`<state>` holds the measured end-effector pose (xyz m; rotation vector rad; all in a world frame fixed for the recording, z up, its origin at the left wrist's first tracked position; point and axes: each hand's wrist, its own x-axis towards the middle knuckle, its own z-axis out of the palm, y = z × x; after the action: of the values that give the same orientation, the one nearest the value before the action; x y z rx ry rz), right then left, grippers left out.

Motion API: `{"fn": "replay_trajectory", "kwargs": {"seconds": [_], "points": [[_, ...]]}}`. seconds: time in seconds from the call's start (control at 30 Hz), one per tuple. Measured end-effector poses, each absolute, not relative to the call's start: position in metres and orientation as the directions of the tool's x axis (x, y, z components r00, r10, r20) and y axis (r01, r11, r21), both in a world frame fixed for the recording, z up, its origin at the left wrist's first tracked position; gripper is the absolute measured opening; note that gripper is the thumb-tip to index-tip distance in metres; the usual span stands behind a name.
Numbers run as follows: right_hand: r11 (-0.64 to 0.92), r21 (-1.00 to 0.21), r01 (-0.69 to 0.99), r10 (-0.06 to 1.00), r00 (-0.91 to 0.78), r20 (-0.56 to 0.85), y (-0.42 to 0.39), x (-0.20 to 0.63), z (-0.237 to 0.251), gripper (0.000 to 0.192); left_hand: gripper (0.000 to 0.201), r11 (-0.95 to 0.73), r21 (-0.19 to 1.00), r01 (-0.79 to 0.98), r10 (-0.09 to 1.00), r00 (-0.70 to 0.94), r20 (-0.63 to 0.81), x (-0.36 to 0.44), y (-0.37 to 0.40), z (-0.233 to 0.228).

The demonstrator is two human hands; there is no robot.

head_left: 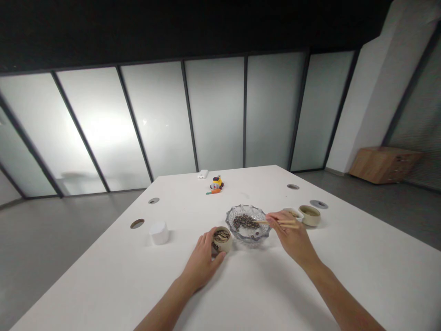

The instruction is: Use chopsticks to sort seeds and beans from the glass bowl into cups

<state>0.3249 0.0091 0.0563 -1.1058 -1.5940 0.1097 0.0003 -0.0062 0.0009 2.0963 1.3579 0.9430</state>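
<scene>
My left hand point(203, 259) is wrapped round the side of a small cream cup point(225, 247), which stands on the table with striped, seed-like pieces inside. Just right of it sits a scalloped clear glass bowl point(250, 238) holding many dark brown beans point(245, 221). With my right hand point(292, 236) I grip a pair of wooden chopsticks point(280, 223); their tips reach into the bowl at the beans. Whether a bean is between the tips is too small to tell. Partly hidden behind my right hand is a white dish point(295, 213) with pale pieces in it.
A beige cup point(309, 216) stands beyond my right hand. On the left is a white, rounded container point(159, 232). Farther back lie a yellow toy vehicle point(217, 183), an orange carrot-shaped item point(214, 191) and a white box point(203, 174). The white table point(138, 276) has several round holes.
</scene>
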Motion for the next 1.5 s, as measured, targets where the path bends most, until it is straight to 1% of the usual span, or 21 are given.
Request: {"fn": "replay_trajectory", "kwargs": {"seconds": [0.07, 0.2, 0.3, 0.37, 0.47, 0.53, 0.67, 0.8, 0.87, 0.9, 0.97, 1.03, 1.1, 1.17, 1.2, 1.27, 1.33, 1.4, 1.43, 1.47, 1.5], "points": [[0.566, -0.58, 0.586, 0.683, 0.061, 0.728, 0.008, 0.325, 0.055, 0.057, 0.075, -0.397, 0.694, 0.6, 0.918, 0.27, 0.292, 0.001, -0.007, 0.002], [0.583, -0.602, 0.546, 0.678, 0.082, 0.731, 0.006, 0.32, 0.051, 0.052, 0.075, -0.396, 0.688, 0.608, 0.918, 0.268, 0.291, 0.001, -0.007, 0.002], [0.607, -0.623, 0.494, 0.678, 0.088, 0.73, 0.007, 0.312, 0.047, 0.053, 0.076, -0.402, 0.691, 0.601, 0.915, 0.27, 0.298, 0.001, -0.006, 0.0], [0.608, -0.641, 0.467, 0.701, 0.062, 0.71, 0.008, 0.305, 0.044, 0.055, 0.077, -0.403, 0.687, 0.604, 0.915, 0.273, 0.297, 0.0, -0.006, -0.001], [0.62, -0.637, 0.457, 0.728, -0.034, 0.684, 0.007, 0.296, 0.041, 0.054, 0.078, -0.403, 0.675, 0.619, 0.915, 0.28, 0.29, -0.001, -0.005, -0.003], [0.647, -0.596, 0.476, 0.696, -0.05, 0.716, 0.005, 0.292, 0.041, 0.053, 0.076, -0.405, 0.676, 0.616, 0.914, 0.277, 0.296, -0.002, -0.004, -0.005], [0.677, -0.522, 0.518, 0.61, 0.001, 0.792, 0.001, 0.292, 0.044, 0.051, 0.076, -0.408, 0.687, 0.601, 0.913, 0.259, 0.315, -0.001, -0.002, -0.009], [0.703, -0.446, 0.554, 0.525, 0.019, 0.851, -0.006, 0.302, 0.049, 0.045, 0.082, -0.364, 0.68, 0.637, 0.931, 0.226, 0.287, 0.003, 0.0, -0.008], [0.714, -0.367, 0.597, 0.452, 0.008, 0.892, -0.014, 0.316, 0.05, 0.038, 0.083, -0.34, 0.674, 0.656, 0.94, 0.215, 0.265, 0.007, 0.001, -0.005], [0.715, -0.264, 0.648, 0.372, -0.033, 0.927, -0.019, 0.326, 0.05, 0.033, 0.082, -0.334, 0.672, 0.661, 0.942, 0.214, 0.258, 0.008, 0.0, -0.003], [0.666, -0.019, 0.746, 0.233, -0.183, 0.955, -0.032, 0.353, 0.048, 0.024, 0.076, -0.333, 0.671, 0.662, 0.943, 0.215, 0.256, 0.01, -0.001, 0.001], [0.6, 0.156, 0.785, 0.176, -0.32, 0.931, -0.048, 0.383, 0.045, 0.021, 0.071, -0.338, 0.674, 0.657, 0.941, 0.214, 0.264, 0.012, -0.004, 0.006], [0.539, 0.241, 0.807, 0.195, -0.398, 0.897, -0.064, 0.409, 0.04, 0.023, 0.067, -0.342, 0.673, 0.656, 0.939, 0.2, 0.281, 0.012, -0.007, 0.011], [0.51, 0.272, 0.816, 0.233, -0.435, 0.87, -0.08, 0.425, 0.033, 0.026, 0.063, -0.333, 0.663, 0.67, 0.939, 0.174, 0.296, 0.014, -0.012, 0.016], [0.507, 0.27, 0.819, 0.273, -0.449, 0.851, -0.088, 0.429, 0.028, 0.03, 0.061, -0.326, 0.656, 0.68, 0.94, 0.162, 0.299, 0.016, -0.015, 0.017], [0.505, 0.253, 0.825, 0.338, -0.458, 0.822, -0.099, 0.428, 0.017, 0.037, 0.06, -0.32, 0.646, 0.693, 0.94, 0.151, 0.305, 0.024, -0.022, 0.02], [0.516, 0.24, 0.823, 0.381, -0.471, 0.796, -0.106, 0.418, 0.007, 0.039, 0.061, -0.354, 0.662, 0.661, 0.93, 0.174, 0.324, 0.038, -0.031, 0.02], [0.544, 0.204, 0.814, 0.437, -0.482, 0.76, -0.107, 0.404, 0.001, 0.031, 0.061, -0.395, 0.703, 0.591, 0.918, 0.228, 0.324, 0.06, -0.041, 0.018], [0.55, 0.167, 0.818, 0.488, -0.478, 0.731, -0.106, 0.397, 0.001, 0.029, 0.062, -0.408, 0.723, 0.557, 0.913, 0.248, 0.324, 0.073, -0.045, 0.017], [0.541, 0.12, 0.833, 0.553, -0.459, 0.695, -0.104, 0.39, 0.002, 0.034, 0.063, -0.429, 0.739, 0.52, 0.903, 0.274, 0.331, 0.086, -0.049, 0.016], [0.513, 0.062, 0.856, 0.627, -0.423, 0.654, -0.101, 0.384, 0.005, 0.047, 0.063, -0.455, 0.747, 0.485, 0.889, 0.299, 0.347, 0.101, -0.051, 0.015]]}}
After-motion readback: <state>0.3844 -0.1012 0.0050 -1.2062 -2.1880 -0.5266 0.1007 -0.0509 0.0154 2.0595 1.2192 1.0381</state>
